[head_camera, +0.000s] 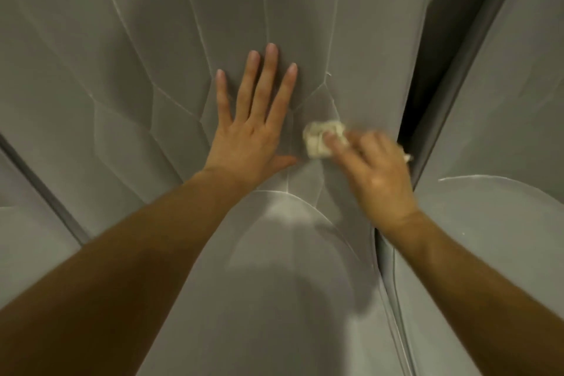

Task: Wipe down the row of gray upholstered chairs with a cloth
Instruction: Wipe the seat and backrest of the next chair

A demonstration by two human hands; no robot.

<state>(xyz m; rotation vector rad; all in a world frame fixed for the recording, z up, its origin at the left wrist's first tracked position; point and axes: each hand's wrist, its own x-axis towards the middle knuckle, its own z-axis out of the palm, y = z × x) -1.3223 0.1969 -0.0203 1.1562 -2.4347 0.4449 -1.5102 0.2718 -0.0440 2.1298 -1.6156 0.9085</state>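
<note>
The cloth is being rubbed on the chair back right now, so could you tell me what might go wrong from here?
1. The cloth is a small wad under the right hand, so it may skip the seams.
2. It works near the dark gap between chairs and could slip in.
3. The left hand lies flat on the chair back, covering fabric that may go unwiped.

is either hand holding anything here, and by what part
The right hand presses a small crumpled cloth under its fingertips against the chair back. The left hand lies flat and holds nothing.

Two bare forearms with no sleeves in view, left hand sharp with short plain fingernails, right hand smeared by motion blur, outline soft
</note>
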